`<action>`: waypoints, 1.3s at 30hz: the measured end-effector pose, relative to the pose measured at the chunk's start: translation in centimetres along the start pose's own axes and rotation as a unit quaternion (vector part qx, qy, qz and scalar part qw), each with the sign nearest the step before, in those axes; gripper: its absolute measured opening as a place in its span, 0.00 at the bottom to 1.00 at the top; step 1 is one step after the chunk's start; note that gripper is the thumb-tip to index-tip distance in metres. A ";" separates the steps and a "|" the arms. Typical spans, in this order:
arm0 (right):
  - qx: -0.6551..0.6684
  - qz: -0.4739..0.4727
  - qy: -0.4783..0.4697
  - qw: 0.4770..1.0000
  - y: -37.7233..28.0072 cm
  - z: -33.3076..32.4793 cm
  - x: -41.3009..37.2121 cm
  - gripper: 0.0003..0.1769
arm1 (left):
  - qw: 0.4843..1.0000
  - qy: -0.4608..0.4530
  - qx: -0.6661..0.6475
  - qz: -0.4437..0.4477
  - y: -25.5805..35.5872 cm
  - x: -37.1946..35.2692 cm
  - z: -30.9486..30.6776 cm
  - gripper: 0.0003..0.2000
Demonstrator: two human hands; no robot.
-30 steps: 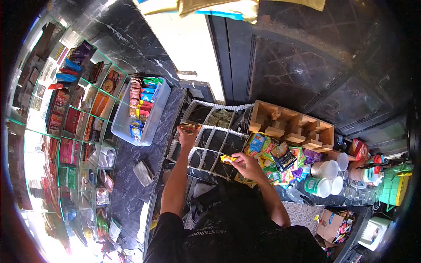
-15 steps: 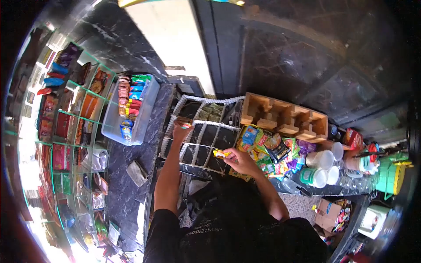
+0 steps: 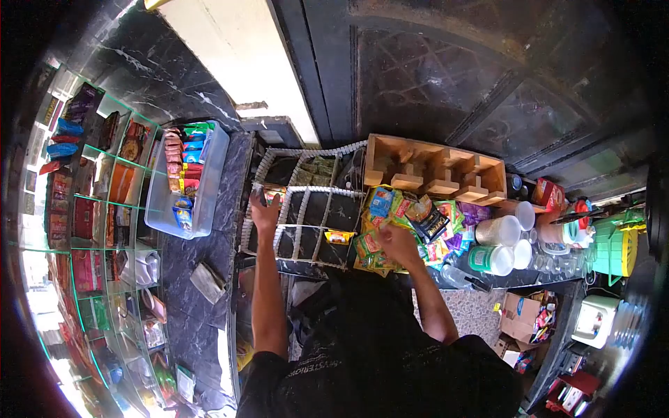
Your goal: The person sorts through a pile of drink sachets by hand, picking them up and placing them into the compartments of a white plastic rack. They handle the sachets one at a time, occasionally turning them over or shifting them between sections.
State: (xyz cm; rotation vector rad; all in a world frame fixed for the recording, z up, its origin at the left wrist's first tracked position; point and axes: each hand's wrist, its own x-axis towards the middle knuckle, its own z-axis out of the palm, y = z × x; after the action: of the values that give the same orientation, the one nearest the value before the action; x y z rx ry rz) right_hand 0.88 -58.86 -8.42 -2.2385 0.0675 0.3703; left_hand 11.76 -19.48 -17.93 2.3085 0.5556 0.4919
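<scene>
My left hand (image 3: 265, 214) is at the left side of a white rope-wrapped rack (image 3: 317, 189), its fingers closed around colourful sachets (image 3: 277, 192). A yellow sachet (image 3: 339, 237) lies in a lower right compartment of the rack, apart from both hands. Green packets (image 3: 318, 174) sit in an upper compartment. Over the left part of a heap of mixed sachets (image 3: 433, 233) is my right hand (image 3: 401, 245); its fingertips are smeared by motion against the heap.
A wooden divided box (image 3: 435, 167) stands behind the heap. Clear plastic jars (image 3: 496, 233) are to its right. On the left counter are a clear bin (image 3: 217, 188) of packets and a folded grey item (image 3: 208, 281), beside glass shelving (image 3: 80, 247). An open carton (image 3: 519, 317) sits low at right.
The yellow sachet has left my right hand and now lies in the rack. My right hand has moved right to the heap. The whole view has shifted slightly.
</scene>
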 end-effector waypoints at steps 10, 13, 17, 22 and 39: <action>-0.060 0.093 0.072 0.991 3.5 1.6 3.1 0.26 | 0.911 -0.158 -0.378 -0.044 12.0 -10.7 -2.3 0.14; -0.019 0.101 0.094 0.990 3.3 1.1 2.4 0.24 | 0.919 -0.198 -0.341 -0.020 13.1 -12.1 -2.6 0.11; 0.031 0.076 0.135 0.987 5.7 1.3 1.6 0.22 | 0.921 -0.247 -0.299 0.034 12.9 -13.0 -2.6 0.07; -0.009 0.046 0.156 0.987 2.4 -2.3 -1.0 0.19 | 0.903 -0.322 -0.282 0.033 14.6 -14.0 -2.7 0.11; -0.046 -0.337 0.103 0.935 -10.2 1.0 -4.4 0.26 | 0.666 -0.408 -0.586 -0.214 17.2 -16.0 -6.1 0.15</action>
State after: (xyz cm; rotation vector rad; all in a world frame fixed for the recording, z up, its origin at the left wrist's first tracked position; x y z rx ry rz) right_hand -1.80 -51.88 -0.14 -2.2241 -0.6056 -0.2399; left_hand -0.28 -35.78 -4.68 0.8735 0.1655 -0.3885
